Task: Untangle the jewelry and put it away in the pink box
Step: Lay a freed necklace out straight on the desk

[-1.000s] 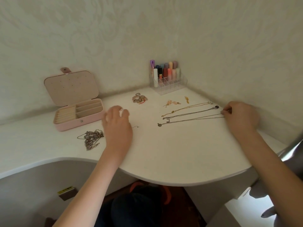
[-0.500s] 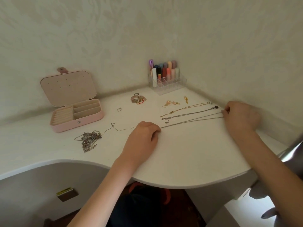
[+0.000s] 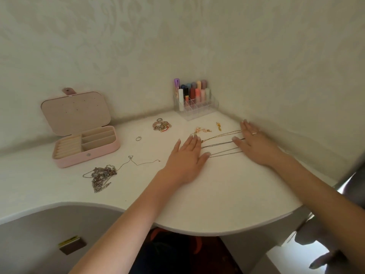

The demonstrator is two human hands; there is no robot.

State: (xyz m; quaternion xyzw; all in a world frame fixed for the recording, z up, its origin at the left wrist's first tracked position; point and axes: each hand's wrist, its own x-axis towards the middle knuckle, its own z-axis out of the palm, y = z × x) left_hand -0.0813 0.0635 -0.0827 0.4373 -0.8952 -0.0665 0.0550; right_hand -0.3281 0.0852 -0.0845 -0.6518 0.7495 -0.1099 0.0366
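Hands, left (image 3: 187,153) and right (image 3: 254,143), fingers straight, flat on chains (image 3: 221,144) near table edge (image 3: 217,232).

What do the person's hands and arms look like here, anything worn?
Both forearms are bare, no sleeves or watch in view. The right hand wears a thin pale ring on one finger. The left hand shows no ring or bracelet. Nails on both hands look long with a pale finish.

We lay our left hand (image 3: 187,153) and right hand (image 3: 254,143) flat on the white counter (image 3: 227,204), at either end of the straightened necklaces (image 3: 221,144); the pink box (image 3: 87,147) stands open at the left.
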